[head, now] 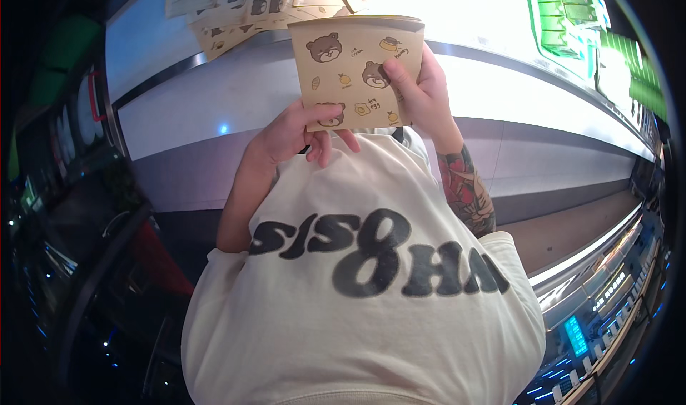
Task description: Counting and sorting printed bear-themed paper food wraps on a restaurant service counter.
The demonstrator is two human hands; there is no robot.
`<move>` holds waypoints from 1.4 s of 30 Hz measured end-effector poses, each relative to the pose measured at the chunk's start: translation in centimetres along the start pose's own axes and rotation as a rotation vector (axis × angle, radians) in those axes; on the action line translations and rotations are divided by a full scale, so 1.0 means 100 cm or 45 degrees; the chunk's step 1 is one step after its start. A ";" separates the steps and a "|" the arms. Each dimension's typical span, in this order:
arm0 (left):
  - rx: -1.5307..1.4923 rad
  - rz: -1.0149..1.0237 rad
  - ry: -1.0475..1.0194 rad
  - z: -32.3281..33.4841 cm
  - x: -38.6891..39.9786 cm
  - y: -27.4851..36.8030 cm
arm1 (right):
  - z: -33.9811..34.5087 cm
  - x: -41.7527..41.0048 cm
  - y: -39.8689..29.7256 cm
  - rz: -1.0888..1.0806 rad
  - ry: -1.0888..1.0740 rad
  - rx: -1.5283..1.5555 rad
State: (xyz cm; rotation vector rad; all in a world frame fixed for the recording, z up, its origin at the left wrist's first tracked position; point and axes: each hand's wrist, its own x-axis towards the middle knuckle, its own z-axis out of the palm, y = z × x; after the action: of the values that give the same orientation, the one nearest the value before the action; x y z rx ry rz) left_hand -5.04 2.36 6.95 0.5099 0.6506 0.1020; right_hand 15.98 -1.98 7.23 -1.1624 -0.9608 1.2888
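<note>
A tan paper sheet or bag printed with brown bears, lemons and fried eggs (353, 83) is held up in front of my chest, with several layers showing at its top edge. My left hand (305, 126) pinches its lower left corner, thumb on the front and fingers below and behind. My right hand (426, 91) grips its right edge, thumb on the printed face and fingers hidden behind. More papers with the same bear print (252, 3) lie spread on the white counter just beyond.
The lit white counter (477, 13) has a metal edge. Green-and-white packages (565, 19) are stacked at the far right. A red handle-like frame (95, 96) is at the left. Lit shelving or display equipment (611, 292) stands at the lower right.
</note>
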 end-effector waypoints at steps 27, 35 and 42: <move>-0.016 0.240 0.494 0.027 0.008 -0.027 | -0.007 0.031 -0.004 0.191 -0.317 -0.439; -0.055 0.233 0.311 0.010 0.009 -0.032 | -0.001 0.049 -0.003 0.107 -0.322 -0.629; -0.233 0.512 0.547 -0.006 0.014 -0.038 | -0.034 0.110 0.076 0.114 0.065 -0.766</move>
State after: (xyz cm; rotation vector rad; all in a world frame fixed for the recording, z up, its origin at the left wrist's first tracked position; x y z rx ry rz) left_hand -4.56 -0.34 3.93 0.4382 0.9395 0.6590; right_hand 18.67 8.03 -1.78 -1.7027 -1.3187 1.0565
